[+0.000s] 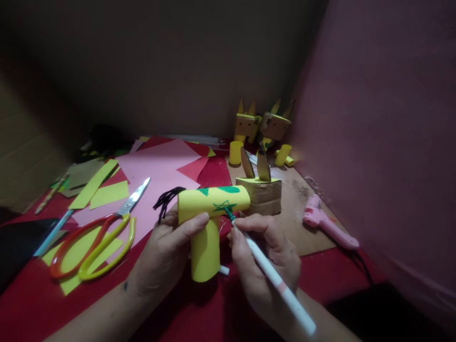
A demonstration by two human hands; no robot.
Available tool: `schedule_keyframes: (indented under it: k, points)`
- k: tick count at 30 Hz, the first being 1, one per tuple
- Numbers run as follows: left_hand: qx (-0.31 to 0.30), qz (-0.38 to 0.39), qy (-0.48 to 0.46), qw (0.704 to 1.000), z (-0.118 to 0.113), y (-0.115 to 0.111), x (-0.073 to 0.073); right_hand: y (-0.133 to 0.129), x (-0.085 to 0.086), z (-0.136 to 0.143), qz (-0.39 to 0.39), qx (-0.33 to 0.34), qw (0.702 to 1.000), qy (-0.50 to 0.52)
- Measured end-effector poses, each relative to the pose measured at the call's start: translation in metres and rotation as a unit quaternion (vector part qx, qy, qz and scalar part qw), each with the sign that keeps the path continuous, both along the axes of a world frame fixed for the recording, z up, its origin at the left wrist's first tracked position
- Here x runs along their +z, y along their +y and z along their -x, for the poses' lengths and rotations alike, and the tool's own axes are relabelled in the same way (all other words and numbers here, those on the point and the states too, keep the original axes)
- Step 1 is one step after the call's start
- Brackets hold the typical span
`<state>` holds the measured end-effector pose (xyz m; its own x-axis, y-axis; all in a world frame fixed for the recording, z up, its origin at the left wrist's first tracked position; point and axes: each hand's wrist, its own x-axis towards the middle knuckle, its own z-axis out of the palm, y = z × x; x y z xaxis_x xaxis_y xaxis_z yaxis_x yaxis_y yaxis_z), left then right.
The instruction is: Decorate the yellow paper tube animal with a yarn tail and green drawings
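My left hand [167,251] grips a yellow paper-tube animal [199,206], its thumb pressed along the underside of the body tube. The figure has a black yarn tail [167,199], a brown cardboard box head [265,197] with two pointed ears, and a yellow tube leg [205,251] hanging below. Green shapes are drawn on its body. In my right hand [267,256] is a white marker [278,282], held like a pen. Its green tip touches a green star outline [224,206] on the tube's side. My left hand's fingertips are hidden behind the figure.
Large scissors [107,237] lie at left over pink paper [160,164] and yellow scraps. A pink glue gun [331,223] rests on a cardboard sheet [313,237] at right. Behind stand two box-headed figures [245,126] and short yellow tubes [236,153]. Walls close in behind and right.
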<state>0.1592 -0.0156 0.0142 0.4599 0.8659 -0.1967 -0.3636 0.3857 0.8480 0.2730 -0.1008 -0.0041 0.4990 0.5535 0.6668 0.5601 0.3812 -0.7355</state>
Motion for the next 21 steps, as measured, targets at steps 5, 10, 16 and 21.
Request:
schedule_keyframes:
  k: [5,10,16,21]
  points:
    - [0.001,-0.003,0.004,1.000,0.0006,0.0005,-0.0014,-0.0004,-0.0022,0.0002,0.003,-0.009,1.000,0.018]
    - [-0.013,-0.012,0.002,1.000,0.0011,0.0012,-0.0040,0.0001,0.0019,0.0006,-0.005,0.010,1.000,-0.003]
    - [-0.014,-0.022,-0.001,1.000,0.0002,0.0006,-0.0027,0.0016,0.0037,0.0018,0.005,0.026,0.999,-0.023]
    - [-0.015,-0.025,0.000,1.000,0.0014,0.0008,-0.0022,0.0021,0.0023,0.0010,-0.003,0.038,0.999,-0.030]
